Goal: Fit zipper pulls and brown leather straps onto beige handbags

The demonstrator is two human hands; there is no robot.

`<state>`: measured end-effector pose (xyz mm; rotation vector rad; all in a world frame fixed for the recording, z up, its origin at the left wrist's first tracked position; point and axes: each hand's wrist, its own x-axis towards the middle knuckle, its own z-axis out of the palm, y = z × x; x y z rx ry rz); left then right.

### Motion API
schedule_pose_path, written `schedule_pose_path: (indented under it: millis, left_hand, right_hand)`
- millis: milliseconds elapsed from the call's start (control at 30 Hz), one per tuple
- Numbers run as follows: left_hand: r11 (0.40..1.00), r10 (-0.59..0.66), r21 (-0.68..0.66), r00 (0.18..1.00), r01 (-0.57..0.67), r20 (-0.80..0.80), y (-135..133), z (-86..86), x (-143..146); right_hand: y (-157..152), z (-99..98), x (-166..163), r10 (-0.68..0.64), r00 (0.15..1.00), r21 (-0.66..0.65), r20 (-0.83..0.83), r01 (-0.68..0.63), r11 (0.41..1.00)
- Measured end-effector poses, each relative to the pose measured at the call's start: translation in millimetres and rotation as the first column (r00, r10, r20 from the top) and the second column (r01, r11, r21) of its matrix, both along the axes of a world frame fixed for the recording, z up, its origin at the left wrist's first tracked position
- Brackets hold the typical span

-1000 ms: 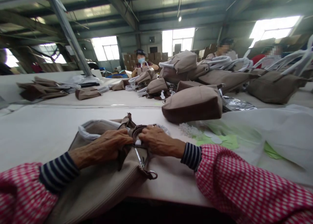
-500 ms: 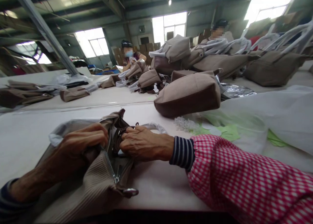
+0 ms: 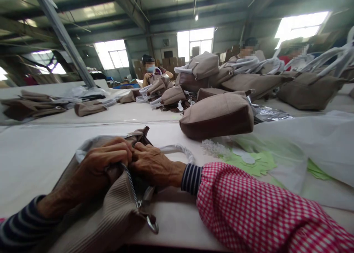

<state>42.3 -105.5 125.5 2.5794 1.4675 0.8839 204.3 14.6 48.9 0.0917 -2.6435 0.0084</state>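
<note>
Where the lower left of the frame shows the near edge of the pale counter (image 3: 35,153), a beige ribbed-fabric handbag with a metal zipper (image 3: 110,205) lies partly over that edge, its mouth turned toward the middle. The left hand (image 3: 102,164) has its grip clamped on the fabric beside the zipper teeth, and the right hand (image 3: 151,164) has its grip pinched shut on the bag's opening right against the left fingers, so the two hands touch. A white wrapped handle loop (image 3: 179,150) pokes out just behind the right wrist, and a silver metal ring (image 3: 153,225) dangles at the bag's lower corner. Since the bag overhangs the edge, it could slide off if both hands let go together, and the fabric or lining could catch in the zipper teeth with fingers bunched so tight there. Further toward the centre right sits a finished brown-and-beige handbag (image 3: 217,115), with clear crumpled plastic bits (image 3: 214,148) and pale green paper pieces (image 3: 258,162) under a sheer white plastic sheet (image 3: 304,142) at right. More bags (image 3: 204,72) are heaped across the upper middle, flat brown ones (image 3: 30,105) at upper left. Other people work at the far end under a steel-beamed roof with bright windows (image 3: 196,43).
</note>
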Motion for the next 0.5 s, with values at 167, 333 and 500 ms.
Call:
schedule_pose_path:
  millis: [167,333,500]
  left_hand:
    - [0.998,-0.006,0.067,1.0,0.007,-0.009,-0.2,7.2,3.9]
    - [0.994,0.002,0.112,0.992,0.011,-0.123,6.7,5.5,0.2]
    - [0.896,0.268,0.435,0.896,-0.095,-0.355,6.4,2.1,-10.5]
  right_hand:
    - [-4.0,-3.9,-15.8,0.058,0.995,-0.458,-0.086,-0.091,0.884]
    - [-16.4,10.7,-2.1,0.118,0.985,-0.87,-0.127,-0.168,0.463]
    - [-1.8,22.9,26.9,-0.062,0.985,-0.902,-0.164,-0.124,0.413]
